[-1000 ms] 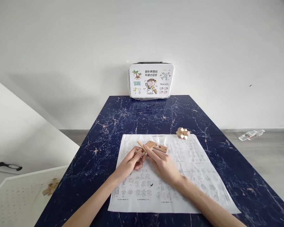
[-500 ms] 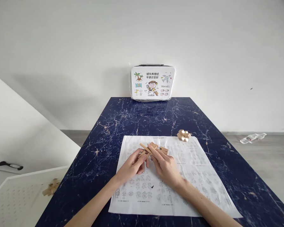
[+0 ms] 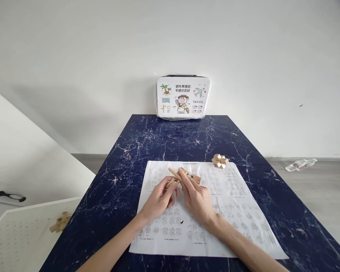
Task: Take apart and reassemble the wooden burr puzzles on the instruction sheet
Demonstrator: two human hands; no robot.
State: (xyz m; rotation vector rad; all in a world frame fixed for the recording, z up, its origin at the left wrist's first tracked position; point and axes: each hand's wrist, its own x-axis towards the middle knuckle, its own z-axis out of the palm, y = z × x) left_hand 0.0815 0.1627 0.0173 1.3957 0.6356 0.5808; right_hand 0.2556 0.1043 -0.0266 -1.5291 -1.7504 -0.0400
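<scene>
My left hand (image 3: 158, 196) is closed around wooden puzzle pieces, thumb on top, over the printed sheet (image 3: 229, 238). Against the same pieces press the fingers of my right hand (image 3: 200, 200), meeting the left fingertips. A thin wooden stick (image 3: 174, 173) juts up and left between the hands. Just beyond the right fingers shows a notched wooden block (image 3: 196, 178), partly covered; I cannot tell whether it is held or lies on the paper. An interlocked wooden burr puzzle (image 3: 220, 161) sits at the sheet's top right edge.
The blue marbled table (image 3: 175, 141) reaches to the wall, where a white cartoon-printed case (image 3: 183, 98) stands. Lower left, more wooden pieces (image 3: 60, 222) lie on a white perforated surface (image 3: 17, 238). A clear plastic item (image 3: 300, 165) is on the floor at right.
The stick between my hands has tilted a little more steeply, and my right fingertips have risen slightly along with it. Both hands keep their hold; the view has shifted slightly.
</scene>
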